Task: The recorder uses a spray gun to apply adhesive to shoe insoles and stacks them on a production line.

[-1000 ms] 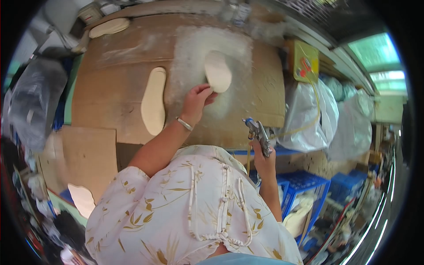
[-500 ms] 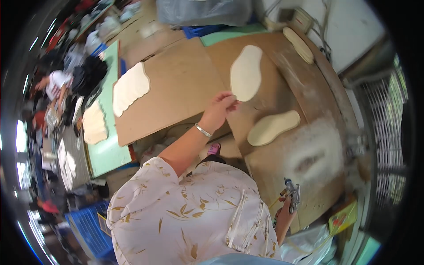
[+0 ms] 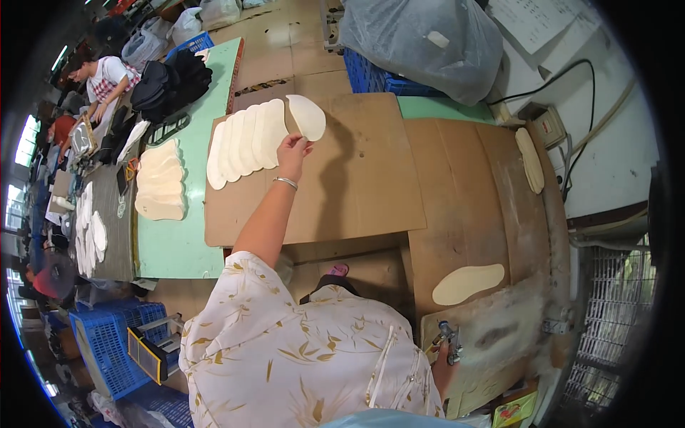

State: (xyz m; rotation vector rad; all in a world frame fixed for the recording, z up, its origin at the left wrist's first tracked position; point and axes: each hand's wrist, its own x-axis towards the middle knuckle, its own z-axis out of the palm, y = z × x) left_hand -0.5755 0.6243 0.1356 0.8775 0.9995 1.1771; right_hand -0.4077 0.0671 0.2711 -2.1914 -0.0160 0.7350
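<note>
Between the fingertips of my left hand [image 3: 293, 153], I pinch a cream insole [image 3: 307, 116] by its near end. It is raised over the cardboard sheet [image 3: 378, 178], close to the right end of a row of overlapping insoles [image 3: 246, 141]. Low on the right, my right hand [image 3: 443, 371] is wrapped round a metal spray gun [image 3: 449, 337]; part of that hand is hidden by the gun and my shirt. Beyond the gun, a single insole [image 3: 467, 284] lies flat on brown cardboard. A narrow stack of insoles [image 3: 529, 161] rests at the far right edge.
Another overlapping batch of insoles [image 3: 160, 182] lies on the green table [image 3: 178, 250] to the left. A grey plastic bag [image 3: 421, 43] bulges over a blue crate at the back. Left and low are a blue crate [image 3: 118, 349] and step stool [image 3: 146, 357]. A person [image 3: 110, 78] works far left.
My left hand has carried the insole leftward, from over the right-hand cardboard to beside the row. The head view has turned left. The spray gun stays in my right hand.
</note>
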